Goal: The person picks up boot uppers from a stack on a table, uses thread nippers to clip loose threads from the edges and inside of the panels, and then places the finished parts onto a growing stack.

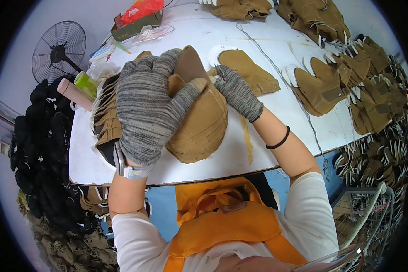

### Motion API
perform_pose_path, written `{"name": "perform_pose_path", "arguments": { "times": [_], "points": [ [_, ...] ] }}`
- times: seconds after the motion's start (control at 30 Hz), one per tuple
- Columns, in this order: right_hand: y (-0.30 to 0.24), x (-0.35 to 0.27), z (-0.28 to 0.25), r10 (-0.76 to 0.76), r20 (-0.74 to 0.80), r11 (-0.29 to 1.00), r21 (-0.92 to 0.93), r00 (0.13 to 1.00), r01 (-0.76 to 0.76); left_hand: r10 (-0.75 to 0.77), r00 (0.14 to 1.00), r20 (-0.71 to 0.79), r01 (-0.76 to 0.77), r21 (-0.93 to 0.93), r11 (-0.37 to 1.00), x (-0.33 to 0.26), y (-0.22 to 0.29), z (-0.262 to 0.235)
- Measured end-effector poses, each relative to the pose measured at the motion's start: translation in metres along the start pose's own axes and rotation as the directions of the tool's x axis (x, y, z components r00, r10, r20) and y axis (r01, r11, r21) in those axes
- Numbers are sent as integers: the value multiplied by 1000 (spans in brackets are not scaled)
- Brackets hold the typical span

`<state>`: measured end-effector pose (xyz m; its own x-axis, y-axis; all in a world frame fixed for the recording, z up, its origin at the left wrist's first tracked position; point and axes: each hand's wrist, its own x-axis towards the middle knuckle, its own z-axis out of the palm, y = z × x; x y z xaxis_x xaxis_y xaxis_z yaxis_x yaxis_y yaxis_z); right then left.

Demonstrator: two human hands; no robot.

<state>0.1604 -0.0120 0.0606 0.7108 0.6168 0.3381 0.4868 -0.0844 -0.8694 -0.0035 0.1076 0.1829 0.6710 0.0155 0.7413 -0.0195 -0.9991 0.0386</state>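
Grey marled knit gloves cover the left hand point(145, 109) and right hand point(238, 93); the tan boot upper point(199, 127) at centre looks matt suede; the white table point(222, 158) is smooth.

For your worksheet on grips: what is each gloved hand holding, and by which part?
Both grip a stack of tan insole-shaped pieces: left hand over its upper left side, right hand at the top right edge.

A worker is wearing grey marled knit gloves on the left hand point(143, 113) and right hand point(238, 92), white short sleeves, an orange apron, a black wristband and a wristwatch.
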Motion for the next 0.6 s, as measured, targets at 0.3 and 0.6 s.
{"name": "perform_pose_path", "arguments": {
  "times": [0.3, 0.6],
  "points": [
    [41, -41, -148, 137, -360, 981, -80, 923, -177, -147, 986, -77, 134, -146, 980, -16, 7, -4],
    [67, -65, -154, 380, -120, 684, -632, 917, -366, 42, 979, -202, -35, 35, 999, -55, 45, 0]
  ]
}}
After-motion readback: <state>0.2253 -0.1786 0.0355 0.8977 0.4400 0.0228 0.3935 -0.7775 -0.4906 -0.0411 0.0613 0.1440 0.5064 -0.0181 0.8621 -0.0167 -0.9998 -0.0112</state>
